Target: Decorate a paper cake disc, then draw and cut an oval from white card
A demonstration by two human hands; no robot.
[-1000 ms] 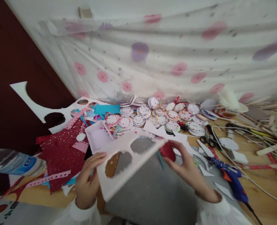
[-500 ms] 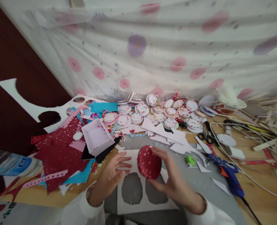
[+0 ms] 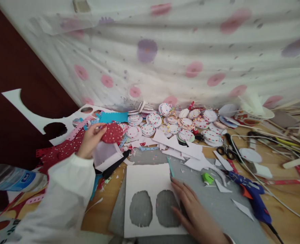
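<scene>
Left hand (image 3: 91, 140), thumb and fingers pinched together, grips the edge of a red dotted disc (image 3: 113, 133) just to its right, above a white box (image 3: 108, 163). Right hand (image 3: 192, 208), fingers extended and slightly parted, lies at the right edge of a white board (image 3: 147, 177); beyond its fingertips sits a green object (image 3: 207, 178), and farther right a blue glue gun (image 3: 254, 196).

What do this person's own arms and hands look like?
The left hand and right hand are ungloved. The left sleeve is white and loose, ending in a band-like cuff; on the right, only a sliver of white cuff shows.
</scene>
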